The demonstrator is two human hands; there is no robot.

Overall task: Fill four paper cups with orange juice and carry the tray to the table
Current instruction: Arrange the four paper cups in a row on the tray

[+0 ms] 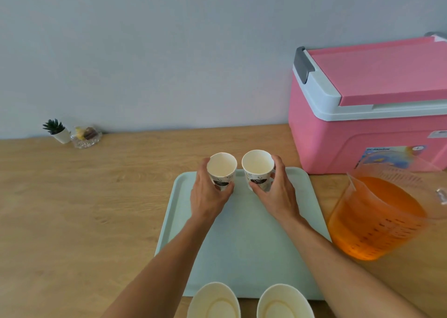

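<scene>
Paper cups: four, all empty. Two at the far end of the tray, far-left cup (222, 170) and far-right cup (257, 169); two at the near edge, near-left cup (214, 302) and near-right cup (285, 303).

Tray (244, 245): one, pale green.

Pitcher of orange juice (377, 216): one, right.

Pink cooler box (370, 104): one, far right.

Small potted succulent (56, 130): one, far left.

Glass dish (85, 136): one, beside it.

Hands: two, left hand (210, 194) and right hand (278, 192), one far cup in each.
</scene>
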